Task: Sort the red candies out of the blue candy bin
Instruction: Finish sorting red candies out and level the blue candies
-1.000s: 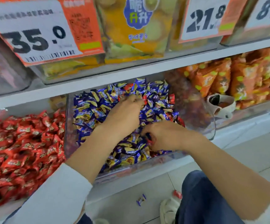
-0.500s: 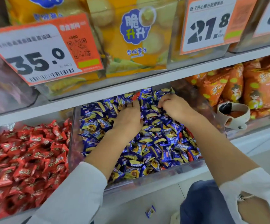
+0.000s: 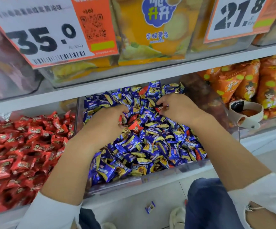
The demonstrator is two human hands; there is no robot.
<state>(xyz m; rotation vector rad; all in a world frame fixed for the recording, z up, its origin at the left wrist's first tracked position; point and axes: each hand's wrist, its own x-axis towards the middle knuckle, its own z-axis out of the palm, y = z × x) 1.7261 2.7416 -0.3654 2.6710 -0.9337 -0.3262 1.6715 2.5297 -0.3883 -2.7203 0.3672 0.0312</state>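
— Two hands, both in the clear plastic bin of blue-and-yellow wrapped candies (image 3: 150, 176). Which step is this?

— Picking. To its left sits the clear bin of red wrapped candies (image 3: 18, 146), their home. Your left hand (image 3: 106, 120) curls round red wrappers at its fingertips. Just beside it, a loose red foil-wrapped candy (image 3: 136, 127) lies on the blue heap.

— And the other?

— Your right hand (image 3: 179, 107) pinches a small red piece near the back of the bin. Another red candy (image 3: 143, 91) shows beyond.

— Next move?

— I'd judge: lift both hands without dragging blue ones along, carry leftward over the divider, drop, then return for the loose ones.
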